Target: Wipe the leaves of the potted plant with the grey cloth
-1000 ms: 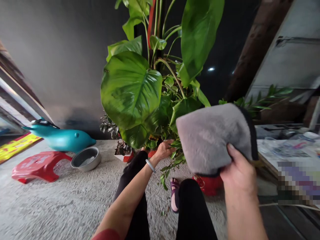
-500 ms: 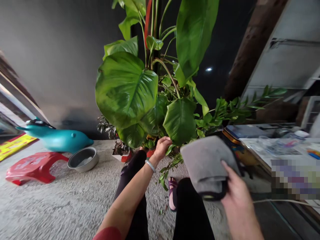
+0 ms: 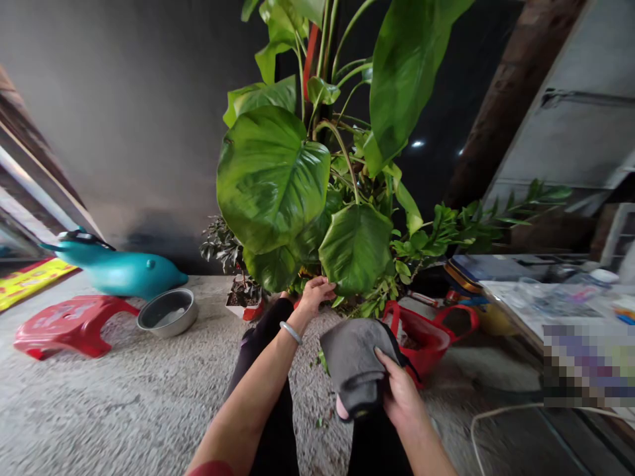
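In my right hand (image 3: 399, 393) I hold a soft gray cloth (image 3: 353, 354) with dark edging, creased and drooping low over the floor, while my left hand (image 3: 317, 295) pinches the lower edge of a broad, glossy green leaf (image 3: 356, 248) hanging face-on from its arched stalk (image 3: 350, 162).
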`<state>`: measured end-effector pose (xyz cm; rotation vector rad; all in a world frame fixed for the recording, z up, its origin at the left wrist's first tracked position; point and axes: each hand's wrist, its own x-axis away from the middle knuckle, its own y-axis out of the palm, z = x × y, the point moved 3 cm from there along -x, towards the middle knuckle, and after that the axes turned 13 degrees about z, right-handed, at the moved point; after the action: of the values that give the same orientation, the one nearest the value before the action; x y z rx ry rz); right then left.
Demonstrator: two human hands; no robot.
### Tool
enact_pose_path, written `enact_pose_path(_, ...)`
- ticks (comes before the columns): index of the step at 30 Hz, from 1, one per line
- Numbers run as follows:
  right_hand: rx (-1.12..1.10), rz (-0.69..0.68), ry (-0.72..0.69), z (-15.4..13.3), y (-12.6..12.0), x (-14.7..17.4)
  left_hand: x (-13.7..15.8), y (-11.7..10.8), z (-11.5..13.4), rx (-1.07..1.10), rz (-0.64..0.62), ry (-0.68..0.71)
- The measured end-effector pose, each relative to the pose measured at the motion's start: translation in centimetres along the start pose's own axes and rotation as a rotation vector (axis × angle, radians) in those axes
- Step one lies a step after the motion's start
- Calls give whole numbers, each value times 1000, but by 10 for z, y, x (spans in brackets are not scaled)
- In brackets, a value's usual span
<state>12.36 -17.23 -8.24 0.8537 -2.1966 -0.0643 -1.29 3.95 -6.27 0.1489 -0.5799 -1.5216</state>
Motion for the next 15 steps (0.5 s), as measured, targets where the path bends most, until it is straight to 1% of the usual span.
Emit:
enact_pose_path(2, -48, 42, -11, -14, -15, 5, 6, -7, 1, -60, 37, -3)
enact_pose_path(3, -103, 58, -43, -25, -19, 8, 10, -13, 2, -92, 85, 12)
enact_pose_path(4, -168, 64, -82, -37, -20, 10, 16, -21, 5, -124, 154, 60)
enact_pose_path(5, -227, 61, -119, -47, -19, 11, 22, -31, 9, -154, 240, 150)
enact_pose_path(6, -270, 52, -146, -54, -17, 12, 30, -42, 16, -184, 329, 284)
enact_pose_path(7, -291, 42, -156, -58, -13, 13, 40, -53, 24, -214, 415, 448)
enact_pose_path(9, -285, 30, -121, -55, -5, 15, 59, -77, 45, -274, 554, 779)
enact_pose_path(10, -272, 26, -86, -50, 0, 17, 67, -89, 56, -296, 617, 901)
enact_pose_path(11, -255, 14, -51, -45, 5, 20, 72, -101, 66, -302, 689, 983)
enact_pose_path(12, -236, -9, -28, -42, 10, 24, 75, -113, 75, -292, 762, 1026)
enact_pose_path(13, -219, -38, -25, -43, 16, 29, 73, -124, 83, -266, 829, 1035)
enact_pose_path(14, -209, -67, -45, -47, 24, 34, 69, -133, 89, -228, 875, 1012)
enact_pose_path(15, -214, -91, -92, -57, 34, 41, 61, -140, 92, -174, 890, 959)
